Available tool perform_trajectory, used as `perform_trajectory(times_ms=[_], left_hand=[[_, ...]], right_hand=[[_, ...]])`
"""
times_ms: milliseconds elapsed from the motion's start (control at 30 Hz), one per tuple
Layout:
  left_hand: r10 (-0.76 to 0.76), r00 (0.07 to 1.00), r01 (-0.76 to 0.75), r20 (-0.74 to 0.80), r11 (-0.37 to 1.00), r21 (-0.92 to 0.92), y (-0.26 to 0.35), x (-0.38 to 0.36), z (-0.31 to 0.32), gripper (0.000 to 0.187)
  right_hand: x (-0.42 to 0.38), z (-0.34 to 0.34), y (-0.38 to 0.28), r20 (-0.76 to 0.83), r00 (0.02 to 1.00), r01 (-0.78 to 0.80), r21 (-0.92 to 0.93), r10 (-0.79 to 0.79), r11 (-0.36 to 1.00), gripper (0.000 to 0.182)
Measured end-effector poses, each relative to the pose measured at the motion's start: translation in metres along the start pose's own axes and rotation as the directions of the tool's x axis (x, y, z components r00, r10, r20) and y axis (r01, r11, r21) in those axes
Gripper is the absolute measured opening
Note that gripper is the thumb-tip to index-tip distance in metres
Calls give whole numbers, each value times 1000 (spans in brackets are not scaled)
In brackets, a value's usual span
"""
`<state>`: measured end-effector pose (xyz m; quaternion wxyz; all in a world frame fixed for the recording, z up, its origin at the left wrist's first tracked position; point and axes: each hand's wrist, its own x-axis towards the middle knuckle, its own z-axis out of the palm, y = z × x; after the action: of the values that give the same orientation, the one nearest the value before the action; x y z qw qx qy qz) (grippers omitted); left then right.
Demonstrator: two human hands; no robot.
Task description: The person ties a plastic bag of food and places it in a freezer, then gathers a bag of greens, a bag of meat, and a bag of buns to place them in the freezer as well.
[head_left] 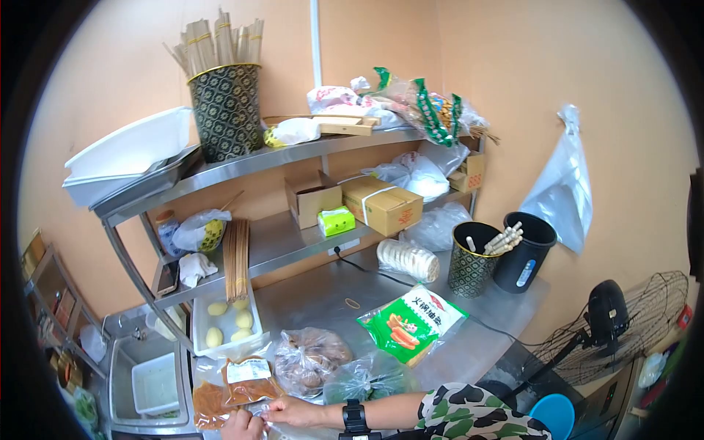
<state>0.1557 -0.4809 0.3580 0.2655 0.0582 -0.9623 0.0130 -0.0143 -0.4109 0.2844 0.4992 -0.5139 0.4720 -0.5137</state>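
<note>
My left hand and my right hand, the one with a black wristwatch, meet at the bottom edge of the view. Both pinch the clear plastic of a bag of orange-brown food with a white label, lying at the front of the steel table. Just right of it sit a knotted clear bag of brown pieces and a clear bag of something green. My right forearm lies along the table's front edge in a camouflage sleeve.
A green and white packet lies mid-table. A white tray of potatoes and a skewer bundle stand to the left. Two buckets stand at the back right, a fan to the right, a sink to the left, and loaded shelves above.
</note>
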Motion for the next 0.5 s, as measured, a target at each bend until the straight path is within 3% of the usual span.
perform_trajectory(times_ms=[67, 133, 167, 233, 300, 367, 400, 500], left_hand=[[-32, 974, 36, 225, 999, -14, -5, -12, 0, 14], [7, 917, 17, 398, 998, -55, -1, -15, -12, 10], [14, 948, 53, 317, 978, -201, 1, -20, -10, 12], [-15, 991, 79, 136, 874, -480, 2, -34, 0, 15], [-271, 935, 331, 227, 441, -834, 1, -45, 22, 21], [-403, 812, 394, 422, -154, -906, -5, -50, 34, 28], [-401, 791, 391, 463, -253, -885, -12, -48, 32, 19], [-481, 748, 447, 457, -144, -883, 4, -24, 15, 7]], right_hand=[[5, -4, 15, -152, 977, 88, -342, -148, 936, 26], [4, -21, 41, -140, 977, 43, -603, -159, 796, 23], [0, -24, 40, -127, 978, 24, -718, -165, 696, 22], [-5, -20, 39, -146, 981, -18, -725, -129, 689, 20], [-9, -12, 16, -116, 981, 16, -746, -153, 666, 18], [-3, -11, 9, -89, 981, 74, -648, -172, 758, 16], [-2, -14, 1, -87, 979, 98, -599, -186, 795, 15], [-17, 2, -44, 41, 947, 293, -514, -318, 806, 13]])
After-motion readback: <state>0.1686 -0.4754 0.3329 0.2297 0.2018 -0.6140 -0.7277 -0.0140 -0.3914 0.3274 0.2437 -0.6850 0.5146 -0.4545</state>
